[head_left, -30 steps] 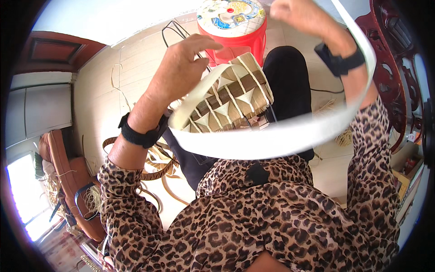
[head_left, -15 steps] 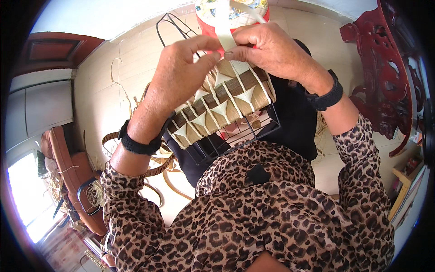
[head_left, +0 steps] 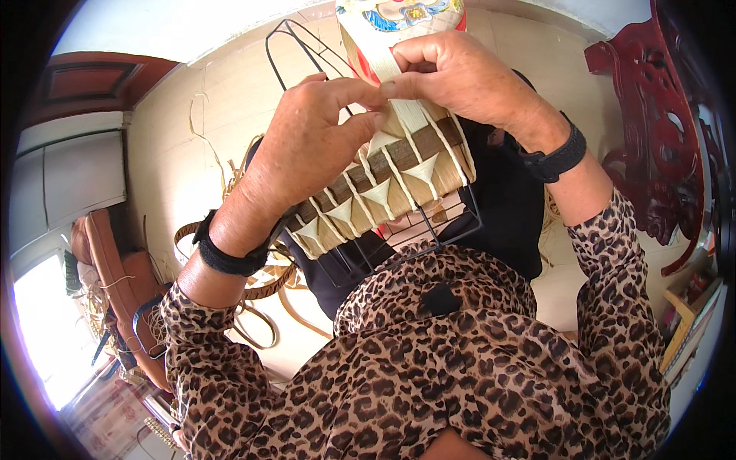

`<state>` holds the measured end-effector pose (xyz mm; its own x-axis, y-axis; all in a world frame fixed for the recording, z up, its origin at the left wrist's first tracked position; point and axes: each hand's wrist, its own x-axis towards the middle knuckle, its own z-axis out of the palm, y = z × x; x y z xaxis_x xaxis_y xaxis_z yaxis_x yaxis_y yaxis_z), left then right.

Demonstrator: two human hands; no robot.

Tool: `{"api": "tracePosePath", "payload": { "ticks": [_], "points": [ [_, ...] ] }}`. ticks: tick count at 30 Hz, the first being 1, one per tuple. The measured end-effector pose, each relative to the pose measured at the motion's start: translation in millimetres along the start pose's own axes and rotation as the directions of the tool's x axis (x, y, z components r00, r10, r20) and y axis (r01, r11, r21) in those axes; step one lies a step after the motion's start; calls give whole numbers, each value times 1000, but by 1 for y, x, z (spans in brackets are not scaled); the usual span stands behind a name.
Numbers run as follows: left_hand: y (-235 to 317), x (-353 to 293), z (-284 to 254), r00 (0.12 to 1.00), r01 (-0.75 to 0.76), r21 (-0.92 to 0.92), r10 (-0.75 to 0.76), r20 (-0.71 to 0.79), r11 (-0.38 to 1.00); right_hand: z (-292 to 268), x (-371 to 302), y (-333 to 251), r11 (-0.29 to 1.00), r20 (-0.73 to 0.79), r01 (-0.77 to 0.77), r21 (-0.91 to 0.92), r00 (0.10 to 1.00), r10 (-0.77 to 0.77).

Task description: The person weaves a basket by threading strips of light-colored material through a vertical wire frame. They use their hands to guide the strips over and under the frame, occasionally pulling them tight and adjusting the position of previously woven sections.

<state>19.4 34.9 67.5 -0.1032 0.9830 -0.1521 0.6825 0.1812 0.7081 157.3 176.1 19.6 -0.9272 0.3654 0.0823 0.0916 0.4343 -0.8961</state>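
A black wire-framed basket rests on my lap, its side woven with pale flat strips, a brown band and twisted cords that leave small cream triangles. My left hand is bent over the panel's upper left, its thumb and forefinger closed at the edge of a pale flat strip. Between thumb and curled forefinger, my right hand grips the same strip just above the panel's upper edge. Both sets of fingertips nearly meet. They hide part of the strip and the weave beneath.
Beyond the basket stands a red round container with a patterned top. Loose strips lie on the floor at left, near a brown bench. Carved dark red furniture stands at right.
The basket has tilted and shifted slightly right and down in view. My right hand has brought the strip lower against the panel, and my left fingertips have loosened a little.
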Motion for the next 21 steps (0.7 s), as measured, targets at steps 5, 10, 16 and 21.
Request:
{"api": "tracePosePath", "payload": {
  "ticks": [5,10,16,21],
  "points": [
    [1,15,-10,988,152,-214,-147,38,965,-2,5,-11,867,-56,-117,484,985,164],
    [-10,36,12,995,87,-638,-94,23,765,-13,-2,-10,989,-132,-100,111,985,114],
    [0,44,15,993,106,-529,-113,20,842,-37,17,-17,697,-268,400,-595,719,-641],
    [8,49,20,991,13,-342,-56,-119,940,-33,14,-25,817,11,515,-261,848,-531]
  ]
}}
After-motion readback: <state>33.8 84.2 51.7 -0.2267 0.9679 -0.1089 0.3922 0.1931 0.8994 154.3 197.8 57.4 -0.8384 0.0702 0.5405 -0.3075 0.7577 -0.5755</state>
